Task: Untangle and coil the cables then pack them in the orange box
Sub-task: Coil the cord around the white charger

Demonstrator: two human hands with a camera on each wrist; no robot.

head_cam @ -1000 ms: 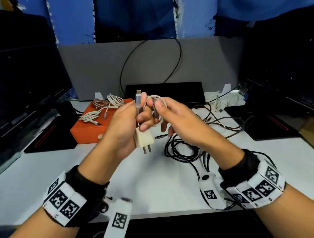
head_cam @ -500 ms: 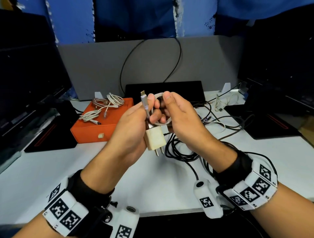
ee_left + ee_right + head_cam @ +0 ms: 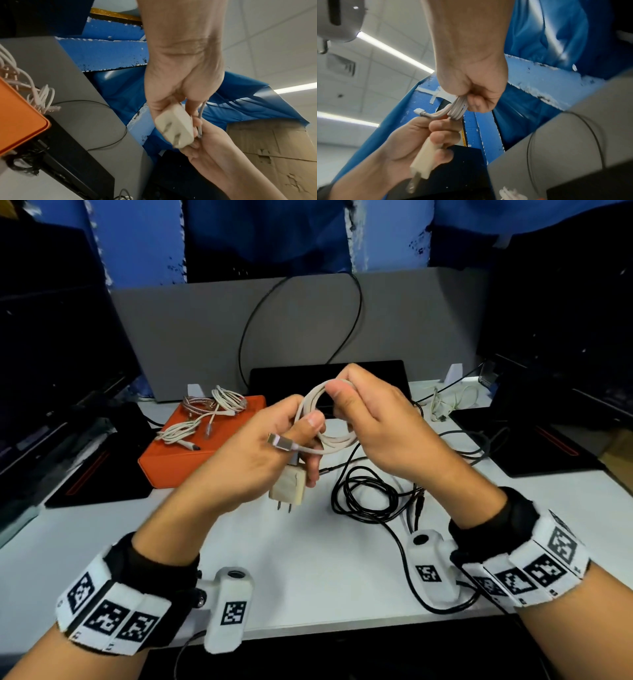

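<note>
Both hands are raised above the surface (image 3: 301, 570), working one white cable (image 3: 322, 419) wound into a small coil between them. The right hand (image 3: 383, 426) pinches the top of the coil between thumb and curled fingers; in the right wrist view the gathered loops (image 3: 458, 108) run out from under its fingers. The left hand (image 3: 260, 460) grips the lower side of the coil with its thumb pressed on the strands, and its fingers curl round the cream charger (image 3: 287, 486) that hangs below, prongs pointing down. The cable's metal plug (image 3: 281, 442) sticks out to the left over the left thumb.

The orange box (image 3: 191, 460) sits shut on the surface to the left, behind the left hand and apart from it. On its lid lie two bundled white cables (image 3: 219, 409) and a coppery braided one (image 3: 197, 404). A loose black cable (image 3: 366, 494) lies coiled on the surface under the right hand, not touching either hand. A thin pale cable (image 3: 448, 402) lies farther back on the right. A black pad (image 3: 329, 374) lies behind the hands, against a grey panel (image 3: 191, 337).
</note>
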